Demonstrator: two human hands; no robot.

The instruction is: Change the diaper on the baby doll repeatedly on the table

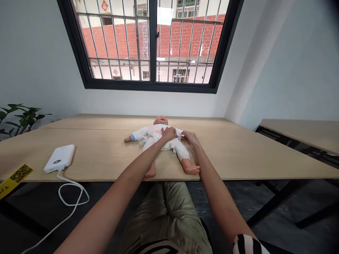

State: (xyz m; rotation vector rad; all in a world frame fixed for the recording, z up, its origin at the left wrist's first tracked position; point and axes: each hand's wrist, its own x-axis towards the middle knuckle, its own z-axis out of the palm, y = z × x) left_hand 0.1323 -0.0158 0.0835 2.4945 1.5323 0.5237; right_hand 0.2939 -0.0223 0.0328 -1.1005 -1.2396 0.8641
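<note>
A baby doll [152, 132] in white clothing with blue cuffs lies on its back on the table, its head away from me and bare feet toward me. A white diaper [167, 145] wraps its hips over the clothing. My left hand [168, 133] rests on the doll's waist, fingers bent and pressed on the diaper's upper edge. At the doll's side, my right hand [190, 138] pinches the diaper's edge between thumb and fingers. The doll's arm on that side is mostly hidden behind my hands.
The wooden table [238, 155] ends just below the doll's feet. A white power bank [60, 158] with a white cable [69, 204] hanging over the edge is at left. A plant [25, 118] stands beyond. Another table [304, 132] is at right, and a barred window [153, 84] is ahead.
</note>
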